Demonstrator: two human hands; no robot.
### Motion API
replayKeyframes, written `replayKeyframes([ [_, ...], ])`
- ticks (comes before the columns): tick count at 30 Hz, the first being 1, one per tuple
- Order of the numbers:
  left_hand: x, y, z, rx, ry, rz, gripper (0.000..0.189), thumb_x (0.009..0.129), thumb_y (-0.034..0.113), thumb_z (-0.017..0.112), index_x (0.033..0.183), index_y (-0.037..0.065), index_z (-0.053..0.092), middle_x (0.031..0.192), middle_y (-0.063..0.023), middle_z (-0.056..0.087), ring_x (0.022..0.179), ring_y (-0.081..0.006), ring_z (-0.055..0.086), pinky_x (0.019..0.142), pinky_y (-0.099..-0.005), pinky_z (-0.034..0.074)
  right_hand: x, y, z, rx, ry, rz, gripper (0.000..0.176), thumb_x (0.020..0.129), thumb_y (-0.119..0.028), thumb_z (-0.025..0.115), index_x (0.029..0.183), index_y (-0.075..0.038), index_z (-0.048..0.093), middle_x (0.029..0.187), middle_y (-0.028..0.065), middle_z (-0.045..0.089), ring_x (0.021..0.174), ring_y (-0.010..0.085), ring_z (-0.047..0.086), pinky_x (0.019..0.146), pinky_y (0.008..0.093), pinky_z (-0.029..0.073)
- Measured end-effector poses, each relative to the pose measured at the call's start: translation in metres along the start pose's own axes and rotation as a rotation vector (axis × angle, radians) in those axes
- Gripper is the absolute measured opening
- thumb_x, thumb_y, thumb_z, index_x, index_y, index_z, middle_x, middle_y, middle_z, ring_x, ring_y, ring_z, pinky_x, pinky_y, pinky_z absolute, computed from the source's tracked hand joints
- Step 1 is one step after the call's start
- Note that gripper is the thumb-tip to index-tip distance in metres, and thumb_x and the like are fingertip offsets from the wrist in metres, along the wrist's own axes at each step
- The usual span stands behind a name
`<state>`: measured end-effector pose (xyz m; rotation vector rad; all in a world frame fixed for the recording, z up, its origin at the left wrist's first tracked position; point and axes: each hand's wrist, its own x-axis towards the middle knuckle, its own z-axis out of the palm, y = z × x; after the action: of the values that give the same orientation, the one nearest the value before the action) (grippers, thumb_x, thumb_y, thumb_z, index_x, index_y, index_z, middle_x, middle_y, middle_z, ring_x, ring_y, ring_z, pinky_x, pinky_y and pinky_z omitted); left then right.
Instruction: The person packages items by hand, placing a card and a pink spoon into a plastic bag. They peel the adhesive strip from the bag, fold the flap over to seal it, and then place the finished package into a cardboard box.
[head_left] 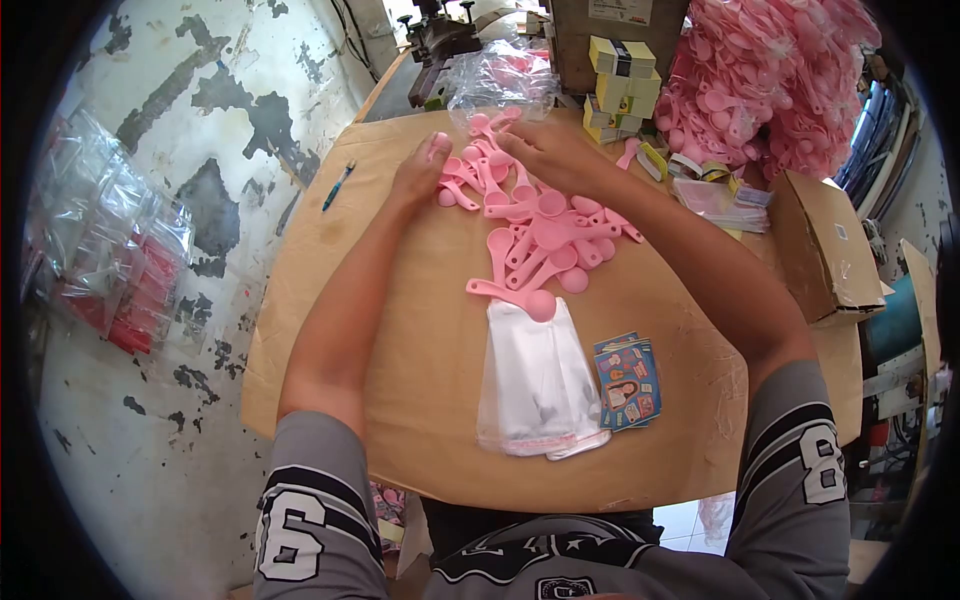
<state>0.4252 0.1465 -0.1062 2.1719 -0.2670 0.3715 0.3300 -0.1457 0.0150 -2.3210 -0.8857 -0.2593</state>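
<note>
Spoons (550,234), pink, lie inward from the far edge of the worktop (420,350), far end between left hand (418,172) and right hand (555,152), grips impossible to tell, palms best set low.

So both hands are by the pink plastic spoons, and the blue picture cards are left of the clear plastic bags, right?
Not quite: the head view shows the blue picture cards right of the clear plastic bags. The left hand and right hand are by the pink plastic spoons, as you said.
</note>
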Motion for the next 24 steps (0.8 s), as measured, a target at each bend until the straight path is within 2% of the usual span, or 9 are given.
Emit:
replayKeyframes([
  [3, -0.007, 0.0, -0.004, 0.062, -0.05, 0.049, 0.068, 0.104, 0.056, 0.053, 0.148, 0.005, 0.056, 0.145, -0.0227, 0.061, 0.136, -0.0376, 0.058, 0.114, -0.0436, 0.042, 0.019, 0.025, 0.035, -0.071, 0.012, -0.047, 0.034, 0.1, -0.031, 0.06, 0.108, 0.002, 0.069, 0.099, 0.0222, 0.072, 0.096, 0.0378, 0.069, 0.084, 0.0482, 0.053],
  [6, -0.011, 0.001, -0.004, 0.028, -0.051, 0.095, 0.063, 0.104, 0.054, 0.054, 0.145, 0.006, 0.06, 0.142, -0.0215, 0.064, 0.131, -0.0378, 0.06, 0.112, -0.0444, 0.044, 0.02, 0.021, 0.046, -0.26, -0.094, 0.094, 0.03, 0.097, -0.024, 0.062, 0.112, 0.0, 0.068, 0.106, 0.0229, 0.072, 0.1, 0.0398, 0.069, 0.088, 0.0492, 0.053],
  [9, -0.016, 0.008, -0.006, 0.068, -0.017, 0.056, 0.06, 0.105, 0.052, 0.054, 0.141, 0.005, 0.062, 0.139, -0.0206, 0.065, 0.129, -0.0373, 0.061, 0.11, -0.0444, 0.045, 0.006, 0.011, 0.053, -0.333, 0.042, 0.072, 0.035, 0.099, -0.029, 0.062, 0.121, -0.002, 0.067, 0.112, 0.0223, 0.071, 0.105, 0.0416, 0.067, 0.093, 0.0504, 0.052],
  [12, -0.017, 0.01, -0.006, 0.041, -0.018, 0.064, 0.058, 0.105, 0.052, 0.055, 0.139, 0.006, 0.064, 0.137, -0.0202, 0.066, 0.127, -0.0375, 0.062, 0.109, -0.045, 0.046, -0.005, 0.01, 0.056, -0.271, 0.065, 0.013, 0.042, 0.1, -0.036, 0.062, 0.127, -0.003, 0.065, 0.113, 0.0217, 0.071, 0.107, 0.0425, 0.065, 0.095, 0.0524, 0.05],
  [15, -0.016, 0.01, -0.007, 0.104, -0.025, 0.091, 0.055, 0.108, 0.048, 0.054, 0.141, 0.005, 0.063, 0.135, -0.0161, 0.069, 0.123, -0.0256, 0.067, 0.105, -0.0354, 0.05, -0.012, 0.004, 0.05, -0.266, -0.05, 0.063, 0.046, 0.102, -0.042, 0.061, 0.127, -0.003, 0.065, 0.112, 0.0212, 0.071, 0.108, 0.0413, 0.064, 0.096, 0.0529, 0.049],
  [18, -0.018, 0.013, -0.008, 0.1, -0.03, 0.082, 0.057, 0.105, 0.055, 0.051, 0.136, 0.01, 0.067, 0.131, -0.0183, 0.069, 0.123, -0.0373, 0.064, 0.108, -0.047, 0.045, -0.016, -0.005, 0.047, -0.259, -0.072, 0.062, 0.044, 0.104, -0.042, 0.059, 0.123, -0.002, 0.065, 0.111, 0.0206, 0.072, 0.104, 0.0408, 0.065, 0.094, 0.0522, 0.049],
  [21, -0.019, 0.017, -0.01, 0.079, -0.057, 0.043, 0.057, 0.105, 0.057, 0.05, 0.135, 0.011, 0.068, 0.132, -0.0183, 0.069, 0.124, -0.037, 0.064, 0.109, -0.0476, 0.043, -0.021, -0.011, 0.045, -0.21, -0.127, 0.069, 0.042, 0.106, -0.039, 0.057, 0.114, 0.001, 0.066, 0.106, 0.0228, 0.071, 0.096, 0.0413, 0.067, 0.088, 0.0516, 0.05],
  [24, -0.021, 0.018, -0.01, 0.047, -0.017, 0.067, 0.055, 0.105, 0.056, 0.05, 0.131, 0.012, 0.071, 0.125, -0.0181, 0.072, 0.119, -0.0384, 0.067, 0.104, -0.047, 0.048, -0.022, -0.007, 0.044, -0.182, -0.096, 0.03, 0.039, 0.106, -0.034, 0.056, 0.106, 0.003, 0.065, 0.096, 0.0245, 0.07, 0.087, 0.0426, 0.067, 0.08, 0.0514, 0.05],
])
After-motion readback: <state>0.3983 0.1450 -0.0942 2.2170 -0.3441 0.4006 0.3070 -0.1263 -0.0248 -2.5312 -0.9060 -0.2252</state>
